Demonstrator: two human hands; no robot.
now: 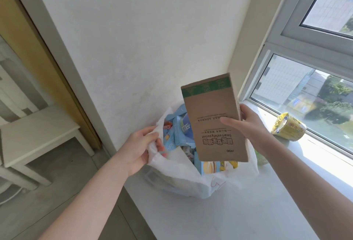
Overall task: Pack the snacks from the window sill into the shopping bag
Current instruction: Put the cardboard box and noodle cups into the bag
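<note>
Snack-packing at a sunlit window: at far left a pale wooden stool [36,132] stands on the grey floor, apart from the action. Moving right, the left hand [137,150] pinches the rim of the white shopping bag [181,182], fingers curled into the thin fabric to pull its mouth wide. The bag sits on the window sill [238,220] against the wall, already crowded with blue snack packs [176,134] standing on end and a yellow-printed packet [210,167] at its near side.

Above the bag's opening, the right hand [252,125] holds a brown cardboard box [210,106] upright and slightly tilted, thumb across the printed face and fingers behind the far edge; its lower end hangs just over the contents. The box looks stiff and light, with flat, dry faces that give a sure hold across its narrow width, so the present mid-height grip seems apt for sliding it down edgewise between the packs.

Further right, a yellow tub [289,129] lies on its side on the sill by the window glass, not yet packed. It appears light and thin-walled, likely to roll or dent, and is probably best taken around its body. Something green [262,158] shows behind the right forearm, too hidden to identify.
</note>
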